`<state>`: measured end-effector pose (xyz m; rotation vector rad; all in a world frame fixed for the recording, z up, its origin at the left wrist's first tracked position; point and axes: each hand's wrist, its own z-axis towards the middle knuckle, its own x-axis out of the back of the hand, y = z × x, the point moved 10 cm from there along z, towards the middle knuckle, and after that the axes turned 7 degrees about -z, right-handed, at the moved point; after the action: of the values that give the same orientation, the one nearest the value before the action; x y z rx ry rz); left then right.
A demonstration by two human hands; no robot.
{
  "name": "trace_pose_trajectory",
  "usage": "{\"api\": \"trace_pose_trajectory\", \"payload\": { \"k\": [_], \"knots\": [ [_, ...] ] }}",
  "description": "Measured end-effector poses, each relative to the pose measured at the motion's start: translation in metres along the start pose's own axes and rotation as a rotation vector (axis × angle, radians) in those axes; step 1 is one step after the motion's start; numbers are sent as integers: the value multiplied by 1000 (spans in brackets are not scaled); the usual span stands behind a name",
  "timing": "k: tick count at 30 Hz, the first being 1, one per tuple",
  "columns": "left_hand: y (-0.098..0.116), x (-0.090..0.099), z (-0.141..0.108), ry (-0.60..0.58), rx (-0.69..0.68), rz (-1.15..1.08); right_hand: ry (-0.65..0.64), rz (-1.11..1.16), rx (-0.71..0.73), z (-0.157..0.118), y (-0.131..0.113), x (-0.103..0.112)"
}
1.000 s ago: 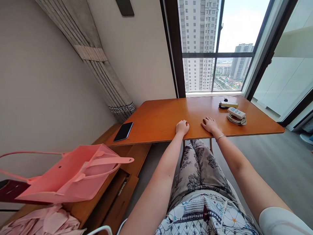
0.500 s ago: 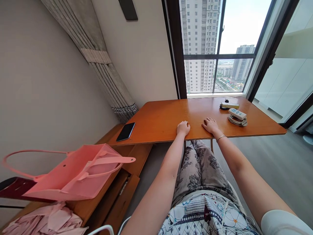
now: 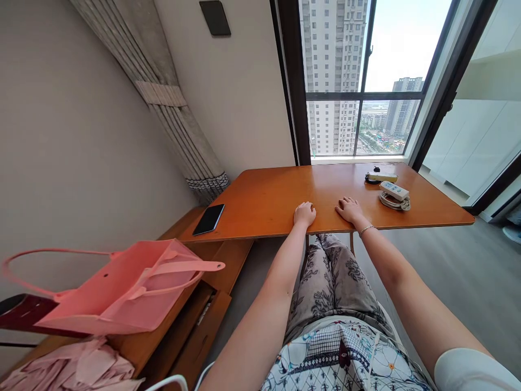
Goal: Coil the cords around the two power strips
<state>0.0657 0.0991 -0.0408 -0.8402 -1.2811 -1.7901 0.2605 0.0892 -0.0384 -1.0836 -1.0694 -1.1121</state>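
**While both forearms reach forward, we see two hands resting at the table's near edge**

As we look down, the left hand (image 3: 304,214) lies on the wooden table (image 3: 277,198), back upward, fingers loosely curled; its palm is hidden, so we cannot tell how tightly it is closed or whether it has hold of anything. The right hand (image 3: 348,208) rests palm down with fingers extended and slightly spread, and we see nothing in its grasp. The hands lie apart, with tabletop between them. Both wrists cross the near edge, the right one wearing a thin bracelet (image 3: 367,229), and both arms are long and fairly straight.

Beyond the right hand, near it, we find a white power strip (image 3: 394,190) with its coiled cable (image 3: 394,203); just behind sits a yellowish strip (image 3: 381,177), towards the far edge below the window (image 3: 362,98). Leftward, a broad stretch of wood separates the left hand from a dark phone (image 3: 209,219) near the table's left end. Below that corner, a pink bag (image 3: 134,288) sits on a wooden cabinet (image 3: 220,255). Past the table's right end, we see grey floor (image 3: 443,266).
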Motion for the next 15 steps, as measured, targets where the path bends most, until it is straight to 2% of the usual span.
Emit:
{"api": "trace_pose_trajectory", "payload": {
  "k": [15],
  "knots": [
    [2,2,-1,2,-12,5,1,5,1,-1,-1,1]
  ]
}}
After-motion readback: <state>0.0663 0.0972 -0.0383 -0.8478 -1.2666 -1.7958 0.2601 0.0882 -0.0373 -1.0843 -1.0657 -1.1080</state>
